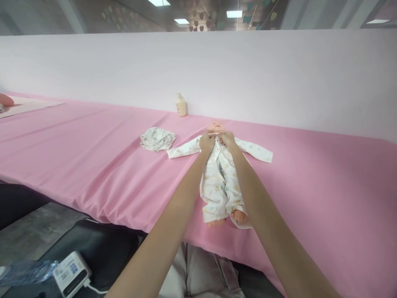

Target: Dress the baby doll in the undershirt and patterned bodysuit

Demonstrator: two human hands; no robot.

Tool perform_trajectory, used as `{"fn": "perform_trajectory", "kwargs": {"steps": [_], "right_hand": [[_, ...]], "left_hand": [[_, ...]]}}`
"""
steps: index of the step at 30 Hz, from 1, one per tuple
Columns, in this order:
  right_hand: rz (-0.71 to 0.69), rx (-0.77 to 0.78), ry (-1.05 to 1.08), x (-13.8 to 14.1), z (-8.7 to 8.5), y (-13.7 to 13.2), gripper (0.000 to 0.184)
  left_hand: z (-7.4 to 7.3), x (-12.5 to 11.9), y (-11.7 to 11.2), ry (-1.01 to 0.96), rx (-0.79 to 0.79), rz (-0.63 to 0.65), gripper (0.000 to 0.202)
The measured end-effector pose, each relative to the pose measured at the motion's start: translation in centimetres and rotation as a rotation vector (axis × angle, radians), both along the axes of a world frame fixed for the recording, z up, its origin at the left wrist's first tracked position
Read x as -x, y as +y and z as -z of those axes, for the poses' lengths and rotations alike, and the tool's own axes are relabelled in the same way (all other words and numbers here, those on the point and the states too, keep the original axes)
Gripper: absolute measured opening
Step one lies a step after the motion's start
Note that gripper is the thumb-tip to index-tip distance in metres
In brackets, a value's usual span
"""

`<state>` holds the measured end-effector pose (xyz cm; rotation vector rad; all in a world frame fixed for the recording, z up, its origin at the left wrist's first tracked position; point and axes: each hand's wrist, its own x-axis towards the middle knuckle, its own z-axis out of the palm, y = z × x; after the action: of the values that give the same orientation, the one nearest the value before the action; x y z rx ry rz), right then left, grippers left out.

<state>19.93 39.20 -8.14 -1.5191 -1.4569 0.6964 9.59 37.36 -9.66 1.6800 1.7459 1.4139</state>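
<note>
A baby doll lies on its back on the pink cloth, head toward the wall and feet toward me. It wears a white patterned baby outfit with both sleeves spread out sideways. At the collar, my left hand is closed on the fabric on the left side. My right hand is closed on the collar fabric opposite. The two hands are close together just below the doll's face. Bare doll feet show at the trouser hems. My fingertips are partly hidden.
A folded patterned cloth lies left of the doll. Against the white wall stands a pump bottle. The pink cloth hangs over the table's front edge. At lower left, a plastic bottle and a white device with a cable rest on a black seat.
</note>
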Motion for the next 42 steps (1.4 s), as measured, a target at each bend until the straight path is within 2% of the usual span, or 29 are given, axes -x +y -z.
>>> {"fn": "perform_trajectory", "kwargs": {"steps": [7,11,15,19,23,26,31,34,38,42], "right_hand": [[0.105,-0.09,-0.138,0.5,0.0,-1.2,0.021],[0.084,-0.137,-0.253,1.2,0.1,-2.5,0.026],[0.03,-0.156,-0.313,1.4,0.6,-4.1,0.026],[0.024,-0.19,-0.174,0.9,1.1,-5.5,0.033],[0.075,-0.247,-0.024,0.6,1.2,-6.6,0.015],[0.102,-0.279,0.007,0.5,1.1,-7.1,0.013],[0.086,-0.309,-0.05,0.1,1.1,-6.9,0.017],[0.034,-0.285,0.049,-0.2,1.4,-6.5,0.017],[0.064,-0.258,0.26,-0.7,1.7,-6.3,0.02],[0.019,-0.297,0.22,-0.9,1.8,-6.1,0.018]], "left_hand": [[0.0,-0.1,-0.2,-0.001,-0.017,0.081,0.016],[0.6,-0.1,-1.4,0.041,-0.065,0.063,0.024],[1.4,0.1,-2.9,0.051,-0.183,0.061,0.022],[1.5,0.3,-3.6,0.07,-0.241,0.099,0.025],[1.2,0.3,-3.7,0.107,-0.241,0.127,0.022],[1.2,0.3,-3.7,0.103,-0.247,0.134,0.014],[1.3,0.3,-3.8,0.122,-0.264,0.175,0.011],[1.1,0.3,-3.9,0.12,-0.273,0.19,0.011],[0.8,0.2,-3.9,0.118,-0.287,0.201,0.013],[0.6,0.1,-4.0,0.103,-0.258,0.199,0.017]]}}
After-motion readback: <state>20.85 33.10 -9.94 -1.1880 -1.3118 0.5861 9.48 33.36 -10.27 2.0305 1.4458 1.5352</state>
